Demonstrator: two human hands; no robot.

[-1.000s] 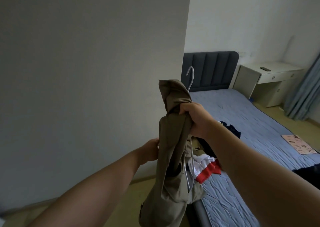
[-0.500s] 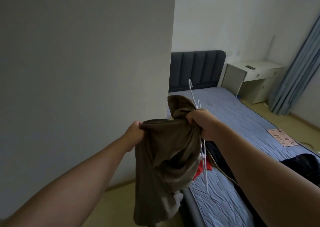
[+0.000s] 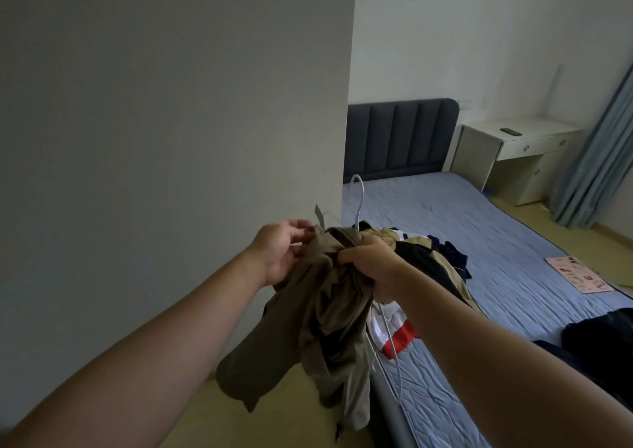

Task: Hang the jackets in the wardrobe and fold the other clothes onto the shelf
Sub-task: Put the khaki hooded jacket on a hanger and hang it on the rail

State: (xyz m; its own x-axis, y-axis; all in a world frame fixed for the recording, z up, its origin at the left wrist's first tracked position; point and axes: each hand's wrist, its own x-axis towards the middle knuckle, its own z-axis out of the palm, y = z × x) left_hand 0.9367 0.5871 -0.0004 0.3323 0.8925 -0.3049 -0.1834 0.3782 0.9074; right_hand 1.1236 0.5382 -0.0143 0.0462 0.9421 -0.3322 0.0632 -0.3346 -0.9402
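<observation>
Pale grey panel [image 3: 171, 139] fills the left half of the view; whether it is a wall or the wardrobe's side cannot be told, and no rail or shelf is in sight. To the right runs a bed [image 3: 513, 242] with a blue quilted cover, and a pile of mixed clothes [image 3: 442, 252] lies on its near left part.

In front of that pile, held up over the floor at the bed's near corner, hangs the olive-brown fabric jacket [image 3: 325, 331], bunched and twisted, with one sleeve trailing low to the left. A white wire hanger [image 3: 360, 204] is tangled in it: the hook stands above the collar and one wire arm shows below on the right.

Both hands are close together at the jacket's top. The right hand [image 3: 370, 266] is clamped round a fistful of cloth at the hanger's neck. The left hand [image 3: 281, 252] pinches the collar edge just beside a grey tag.

The step in hand looks like dressing the jacket onto the hanger. Next, the collar probably needs spreading so each hanger arm can slide into a shoulder before anything is carried to the wardrobe.
</observation>
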